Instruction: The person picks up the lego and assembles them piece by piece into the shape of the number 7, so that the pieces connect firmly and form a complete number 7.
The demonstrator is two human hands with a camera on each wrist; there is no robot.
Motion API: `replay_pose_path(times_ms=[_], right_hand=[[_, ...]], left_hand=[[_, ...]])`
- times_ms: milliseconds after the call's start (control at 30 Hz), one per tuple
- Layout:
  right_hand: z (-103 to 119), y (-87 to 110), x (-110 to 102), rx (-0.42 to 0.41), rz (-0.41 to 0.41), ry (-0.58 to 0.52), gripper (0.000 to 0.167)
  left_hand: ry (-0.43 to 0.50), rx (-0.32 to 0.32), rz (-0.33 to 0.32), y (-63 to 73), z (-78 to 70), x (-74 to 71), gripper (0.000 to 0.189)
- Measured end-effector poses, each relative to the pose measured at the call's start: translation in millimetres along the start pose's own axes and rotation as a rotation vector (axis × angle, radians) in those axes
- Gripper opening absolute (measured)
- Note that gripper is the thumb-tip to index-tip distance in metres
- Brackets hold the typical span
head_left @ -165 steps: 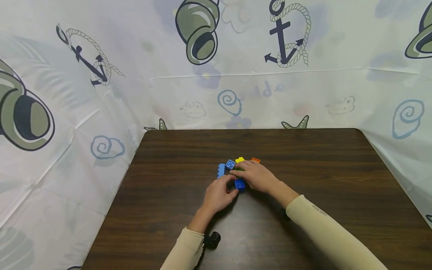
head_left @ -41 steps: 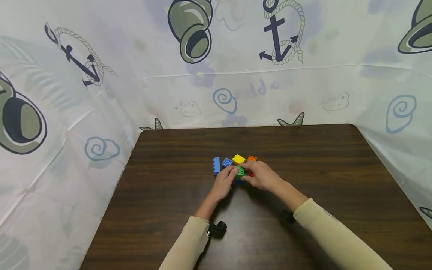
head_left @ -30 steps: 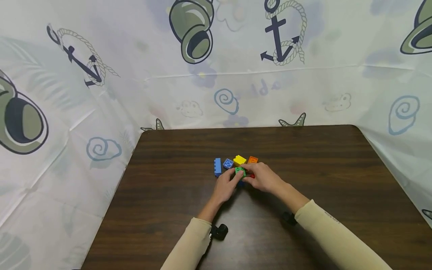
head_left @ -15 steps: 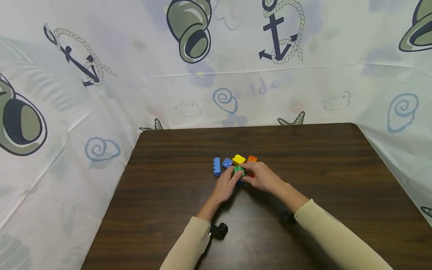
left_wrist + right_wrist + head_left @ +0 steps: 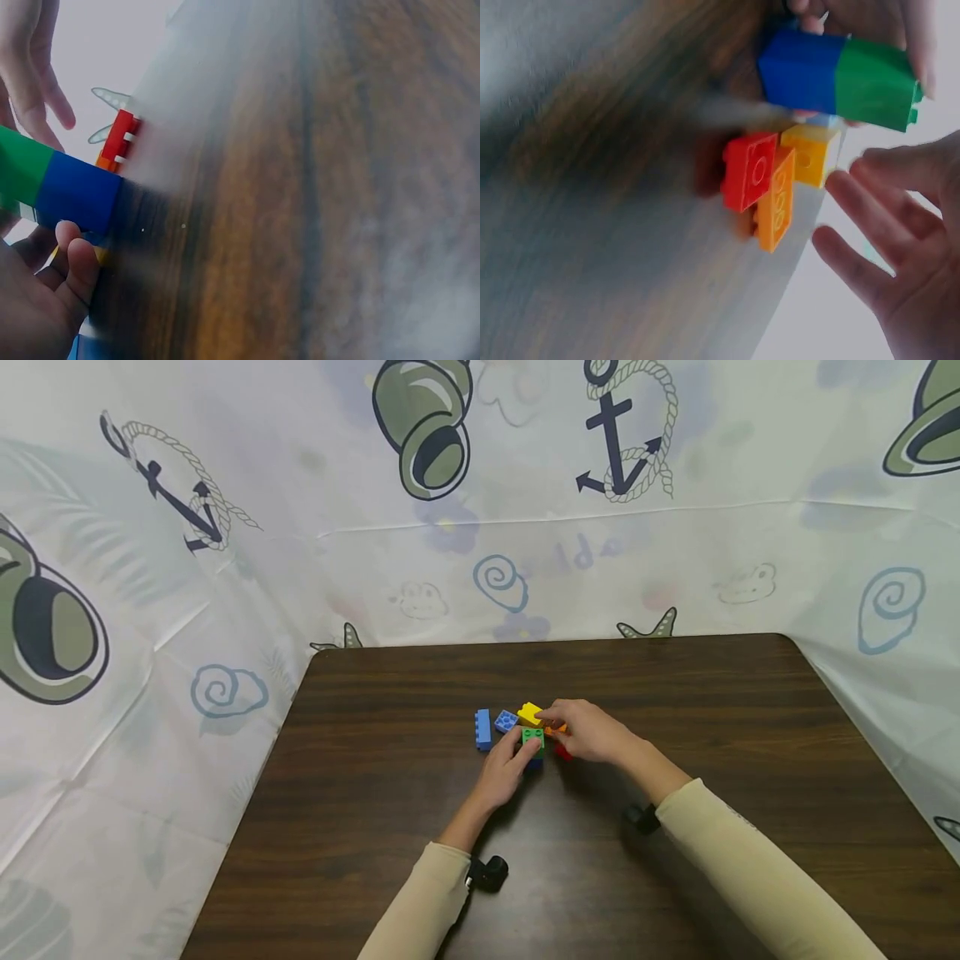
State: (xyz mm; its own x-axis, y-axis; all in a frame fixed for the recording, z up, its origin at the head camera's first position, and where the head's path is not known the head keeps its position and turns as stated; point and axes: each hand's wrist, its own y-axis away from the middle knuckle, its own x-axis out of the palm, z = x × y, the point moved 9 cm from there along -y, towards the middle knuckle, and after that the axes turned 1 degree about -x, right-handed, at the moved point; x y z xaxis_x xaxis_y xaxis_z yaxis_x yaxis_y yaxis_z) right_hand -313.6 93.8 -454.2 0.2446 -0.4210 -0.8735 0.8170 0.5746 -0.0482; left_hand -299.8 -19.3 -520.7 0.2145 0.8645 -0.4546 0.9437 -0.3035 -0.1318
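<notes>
A green toy brick sits on a dark blue brick, making a two-brick stack. My left hand grips this stack from the left, thumb and fingers around it. Over the orange brick and beside the yellow brick hovers my right hand. Its fingers are spread and loosely bent, holding nothing in the right wrist view. A red brick lies against the orange one, to the right of the stack.
A long blue brick and a small blue brick lie left of the yellow one. The dark wooden table ends at a patterned white cloth behind. Each wrist carries a black camera.
Over five seconds, the green brick has come to stand on the dark blue one. In the last half second my right hand has left the stack and moved up and right; my left stays.
</notes>
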Motion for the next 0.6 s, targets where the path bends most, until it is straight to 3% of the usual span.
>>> replay_pose_path(times_ms=[167,433,600], right_hand=[[-15,-8.5,-1,0.075,-0.075,0.044,0.042],[-28,-22.6,20,0.001,-0.097,0.141,0.042],[-33,-26.1,25,0.040,-0.110,0.197,0.039]], left_hand=[[0.014,-0.004,0.008,0.9,-1.0,-0.2,0.032],[0.021,0.004,0.002,0.7,-0.8,-0.6,0.031],[0.022,0.011,0.001,1.2,-1.0,-0.8,0.029]])
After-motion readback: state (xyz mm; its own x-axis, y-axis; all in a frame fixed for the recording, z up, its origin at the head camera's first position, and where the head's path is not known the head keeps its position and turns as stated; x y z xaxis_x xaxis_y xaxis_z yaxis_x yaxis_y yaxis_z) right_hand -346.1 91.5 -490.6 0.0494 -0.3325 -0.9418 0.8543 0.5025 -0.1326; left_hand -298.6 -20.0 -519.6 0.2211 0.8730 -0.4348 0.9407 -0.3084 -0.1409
